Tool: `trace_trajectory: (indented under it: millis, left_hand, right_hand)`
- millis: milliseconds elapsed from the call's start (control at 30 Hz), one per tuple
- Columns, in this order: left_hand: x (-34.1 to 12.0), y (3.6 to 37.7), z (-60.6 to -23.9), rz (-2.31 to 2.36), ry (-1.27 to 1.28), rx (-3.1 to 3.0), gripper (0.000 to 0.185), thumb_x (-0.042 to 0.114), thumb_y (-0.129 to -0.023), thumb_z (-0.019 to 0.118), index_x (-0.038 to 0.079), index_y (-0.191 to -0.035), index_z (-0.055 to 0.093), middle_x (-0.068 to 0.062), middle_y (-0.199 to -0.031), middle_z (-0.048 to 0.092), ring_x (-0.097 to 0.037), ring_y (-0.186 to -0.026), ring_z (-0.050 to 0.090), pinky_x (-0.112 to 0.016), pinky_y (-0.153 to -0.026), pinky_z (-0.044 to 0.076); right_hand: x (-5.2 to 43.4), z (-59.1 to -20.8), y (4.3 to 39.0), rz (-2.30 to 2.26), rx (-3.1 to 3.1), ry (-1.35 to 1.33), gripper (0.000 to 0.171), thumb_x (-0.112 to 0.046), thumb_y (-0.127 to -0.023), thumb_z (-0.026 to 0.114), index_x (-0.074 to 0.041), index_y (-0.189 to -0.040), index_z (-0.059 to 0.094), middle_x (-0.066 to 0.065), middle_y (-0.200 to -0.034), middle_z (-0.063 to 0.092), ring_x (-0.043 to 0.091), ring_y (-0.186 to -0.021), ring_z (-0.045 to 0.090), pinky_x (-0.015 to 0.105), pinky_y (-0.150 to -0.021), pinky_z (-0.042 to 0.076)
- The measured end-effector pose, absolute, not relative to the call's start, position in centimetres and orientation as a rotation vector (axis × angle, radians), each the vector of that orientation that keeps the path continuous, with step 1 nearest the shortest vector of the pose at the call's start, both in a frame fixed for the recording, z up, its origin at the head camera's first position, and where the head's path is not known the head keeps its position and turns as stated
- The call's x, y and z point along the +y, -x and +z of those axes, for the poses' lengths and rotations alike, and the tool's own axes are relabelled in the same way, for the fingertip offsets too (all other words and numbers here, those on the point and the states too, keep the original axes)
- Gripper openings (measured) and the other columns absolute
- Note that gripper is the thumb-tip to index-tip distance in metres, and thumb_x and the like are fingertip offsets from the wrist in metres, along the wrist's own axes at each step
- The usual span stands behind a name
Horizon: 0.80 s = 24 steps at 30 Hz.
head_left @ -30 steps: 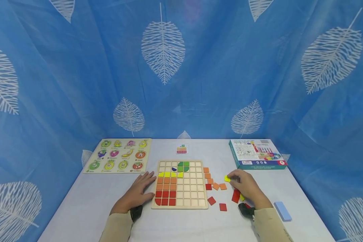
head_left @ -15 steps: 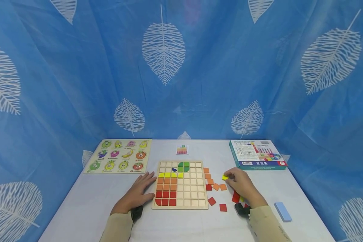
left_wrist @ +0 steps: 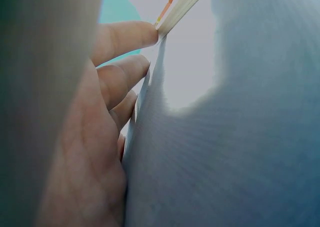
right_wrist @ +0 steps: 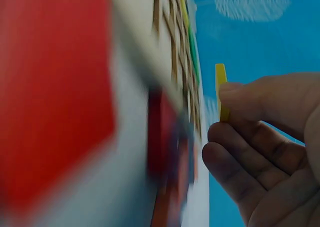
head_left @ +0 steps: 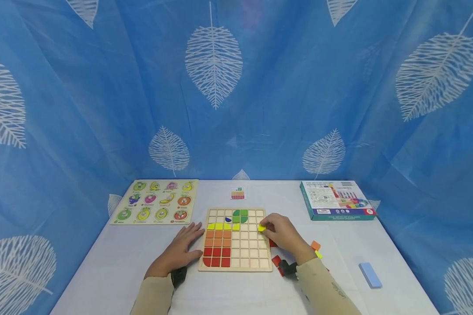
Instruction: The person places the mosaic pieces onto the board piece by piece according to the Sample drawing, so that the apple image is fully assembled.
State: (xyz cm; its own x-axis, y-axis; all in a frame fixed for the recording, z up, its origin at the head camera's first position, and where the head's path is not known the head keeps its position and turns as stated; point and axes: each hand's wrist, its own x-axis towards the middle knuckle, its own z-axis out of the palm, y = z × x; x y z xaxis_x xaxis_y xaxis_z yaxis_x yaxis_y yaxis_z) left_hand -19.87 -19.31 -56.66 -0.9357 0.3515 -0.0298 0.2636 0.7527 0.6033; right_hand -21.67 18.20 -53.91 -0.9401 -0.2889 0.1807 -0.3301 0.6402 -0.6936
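Between thumb and fingers, my right hand (head_left: 281, 232) pinches a yellow tile (right_wrist: 221, 89), held above the right side of the wooden grid board (head_left: 256, 262). My left hand (head_left: 179, 247) rests on the table with straight fingers; in the left wrist view a fingertip (left_wrist: 147, 33) touches the board's edge. On the board's left part lie red tiles (head_left: 216, 252), orange tiles (head_left: 217, 234) and a row of yellow tiles (head_left: 218, 226). Green tiles (head_left: 240, 216) and a dark blue piece (head_left: 228, 219) sit near its top. The right hand and wrist hide part of the loose tiles.
Loose tiles, among them an orange one (head_left: 315, 245), lie under the right forearm. A picture card (head_left: 238, 193) lies behind the board. A fruit puzzle board (head_left: 157, 200) is at back left, a box (head_left: 337, 201) at back right, a light blue block (head_left: 370, 274) at right.
My right hand has picked the yellow tile up off the table and carried it left, over the board's right edge. The left hand has stayed in place.
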Motion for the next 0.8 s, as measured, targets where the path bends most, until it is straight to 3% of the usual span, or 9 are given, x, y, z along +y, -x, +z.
trace_trajectory:
  millis: [267, 533, 800]
  left_hand:
    - [-19.4, 19.8, -56.6, 0.930, -0.500, 2.820, 0.072, 0.028, -0.089, 0.076, 0.012, -0.155, 0.054, -0.005, -0.168, 0.036, -0.031, -0.158, 0.016, -0.060, -0.125, 0.014]
    - [-19.2, 19.7, -56.3, 0.919, -0.497, 2.803, 0.072, 0.028, -0.089, 0.075, 0.012, -0.155, 0.054, -0.005, -0.168, 0.036, -0.032, -0.158, 0.016, -0.061, -0.124, 0.014]
    - [-19.3, 19.8, -56.5, 0.931, -0.493, 2.810, 0.072, 0.028, -0.088, 0.075, 0.012, -0.155, 0.054, -0.005, -0.168, 0.036, -0.033, -0.158, 0.016, -0.063, -0.124, 0.015]
  right_hand:
    - [14.0, -53.7, 23.4, 1.106, -2.845, -0.636, 0.016, -0.001, -0.094, 0.078, -0.006, -0.109, 0.079, -0.001, -0.106, 0.069, 0.012, -0.089, 0.061, 0.034, -0.080, 0.057]
    - [12.4, -53.8, 23.8, 1.073, -2.884, -0.579, 0.019, 0.004, -0.088, 0.080, -0.003, -0.105, 0.079, 0.003, -0.103, 0.069, 0.015, -0.089, 0.061, 0.036, -0.081, 0.058]
    - [12.1, -54.0, 23.9, 1.092, -2.894, -0.549, 0.022, 0.005, -0.088, 0.078, -0.003, -0.108, 0.079, 0.008, -0.112, 0.071, 0.022, -0.103, 0.067, 0.040, -0.090, 0.059]
